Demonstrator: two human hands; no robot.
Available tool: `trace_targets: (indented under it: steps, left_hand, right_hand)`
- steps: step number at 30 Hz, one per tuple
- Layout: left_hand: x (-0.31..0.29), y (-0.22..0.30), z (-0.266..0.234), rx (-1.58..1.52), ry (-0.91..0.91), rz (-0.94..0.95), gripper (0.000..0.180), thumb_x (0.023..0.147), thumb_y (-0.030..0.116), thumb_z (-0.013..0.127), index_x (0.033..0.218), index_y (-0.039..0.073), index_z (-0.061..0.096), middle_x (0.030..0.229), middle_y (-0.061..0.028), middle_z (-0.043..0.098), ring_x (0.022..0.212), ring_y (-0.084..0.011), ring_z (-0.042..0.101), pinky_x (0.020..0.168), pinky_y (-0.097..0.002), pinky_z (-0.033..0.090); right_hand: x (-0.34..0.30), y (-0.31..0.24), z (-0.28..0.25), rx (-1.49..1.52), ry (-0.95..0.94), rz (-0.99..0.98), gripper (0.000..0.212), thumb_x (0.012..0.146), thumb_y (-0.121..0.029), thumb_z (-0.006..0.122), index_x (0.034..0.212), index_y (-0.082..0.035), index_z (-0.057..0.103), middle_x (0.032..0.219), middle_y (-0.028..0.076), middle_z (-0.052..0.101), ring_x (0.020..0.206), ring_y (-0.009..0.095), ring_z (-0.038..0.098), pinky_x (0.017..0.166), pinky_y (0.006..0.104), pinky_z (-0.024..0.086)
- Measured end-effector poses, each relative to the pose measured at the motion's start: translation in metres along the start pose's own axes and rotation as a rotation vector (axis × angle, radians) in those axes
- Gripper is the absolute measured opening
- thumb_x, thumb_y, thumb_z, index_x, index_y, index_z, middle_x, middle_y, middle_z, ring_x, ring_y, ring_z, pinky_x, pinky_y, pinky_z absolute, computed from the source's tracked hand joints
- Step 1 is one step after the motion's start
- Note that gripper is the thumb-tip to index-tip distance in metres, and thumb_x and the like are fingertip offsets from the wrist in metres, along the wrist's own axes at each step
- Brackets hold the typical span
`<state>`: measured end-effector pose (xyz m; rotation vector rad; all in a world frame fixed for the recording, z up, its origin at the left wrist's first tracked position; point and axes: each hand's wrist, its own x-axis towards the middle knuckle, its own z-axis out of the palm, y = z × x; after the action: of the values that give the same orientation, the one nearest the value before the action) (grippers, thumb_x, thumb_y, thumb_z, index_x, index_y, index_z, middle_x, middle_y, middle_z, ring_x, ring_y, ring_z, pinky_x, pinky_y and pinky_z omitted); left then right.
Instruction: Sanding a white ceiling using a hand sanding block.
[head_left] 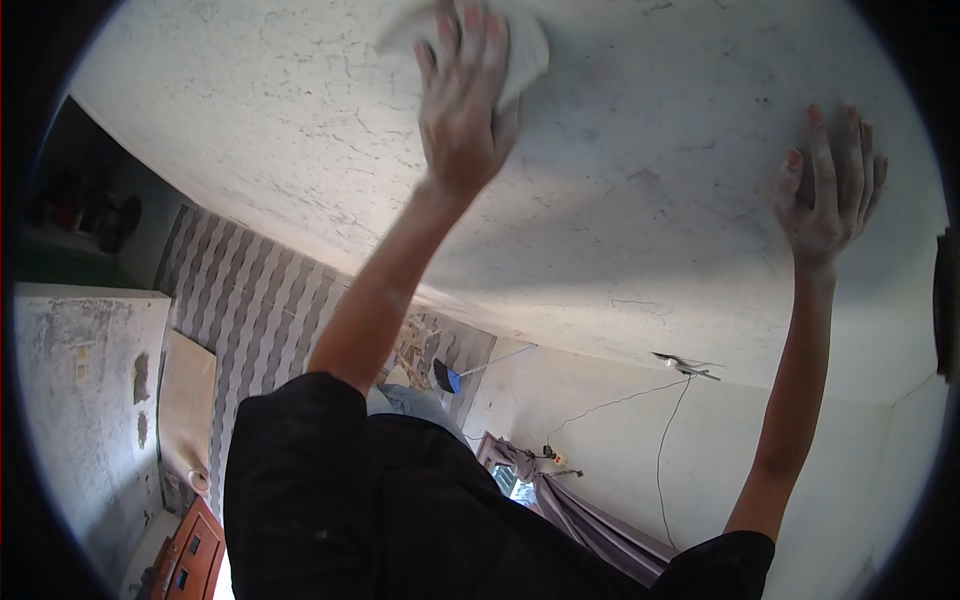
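My left hand (462, 125) is raised against a pale, cracked wall (300, 110). Its fingers lie over a thin off-white sheet (528, 55) and hold it to the surface; motion blurs both, and I cannot make out what kind of sheet it is. Farther right, my right hand (828, 190) rests on the same wall with its fingers apart and nothing in it. Whitish dust covers the fingers of both hands. Fine dark cracks and scuffs run across the paint around them.
Below is a grey wavy-patterned floor (250, 275) with a blue-and-black broom (447, 376) on it. A lamp fitting with loose wires (685, 366) hangs on the wall, above a grey curtain (590, 520). At lower left stand a leaning board (187, 400) and reddish-brown drawers (190, 555).
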<state>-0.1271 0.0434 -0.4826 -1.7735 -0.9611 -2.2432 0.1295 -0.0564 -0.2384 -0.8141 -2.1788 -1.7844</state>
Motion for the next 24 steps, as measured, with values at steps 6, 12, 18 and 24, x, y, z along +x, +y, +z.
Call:
trace_targets:
  steps: [6, 12, 18, 24]
  left_hand:
    - [-0.051, -0.004, -0.013, 0.027, -0.272, -0.082, 0.053, 0.088, 0.005, 0.059, 0.14, -0.001, 0.049, 0.146, -0.0232, 0.045, 0.142, -0.0437, 0.029, 0.114, -0.0604, 0.019]
    - [0.036, 0.005, -0.006, -0.149, -0.006, -0.115, 0.06, 0.092, 0.014, 0.062, 0.148, 0.005, 0.039, 0.157, -0.0211, 0.027, 0.142, -0.0491, 0.025, 0.109, -0.0683, 0.024]
    - [-0.069, -0.01, -0.016, 0.032, -0.217, -0.071, 0.052, 0.087, 0.005, 0.058, 0.138, -0.002, 0.051, 0.146, -0.0233, 0.046, 0.142, -0.0422, 0.032, 0.115, -0.0572, 0.021]
    - [-0.01, -0.005, -0.004, 0.017, -0.05, -0.037, 0.049, 0.09, 0.005, 0.057, 0.138, -0.003, 0.05, 0.146, -0.0229, 0.045, 0.142, -0.042, 0.031, 0.116, -0.0559, 0.02]
  right_hand:
    - [0.004, -0.004, -0.004, -0.039, -0.004, -0.014, 0.032, 0.098, -0.04, 0.053, 0.123, -0.027, 0.067, 0.131, 0.001, 0.062, 0.125, 0.018, 0.056, 0.116, 0.0375, 0.031]
    - [0.002, 0.005, -0.001, -0.025, 0.027, -0.046, 0.031, 0.099, -0.038, 0.052, 0.122, -0.024, 0.067, 0.131, 0.002, 0.062, 0.124, 0.019, 0.057, 0.117, 0.0379, 0.03]
    - [0.007, -0.006, 0.002, -0.05, 0.006, -0.005, 0.03, 0.099, -0.038, 0.052, 0.12, -0.024, 0.068, 0.132, 0.003, 0.061, 0.126, 0.021, 0.056, 0.116, 0.0398, 0.032]
    - [0.006, -0.006, -0.004, -0.034, 0.02, 0.003, 0.03, 0.099, -0.036, 0.051, 0.12, -0.024, 0.068, 0.133, 0.003, 0.061, 0.126, 0.021, 0.055, 0.116, 0.0401, 0.031]
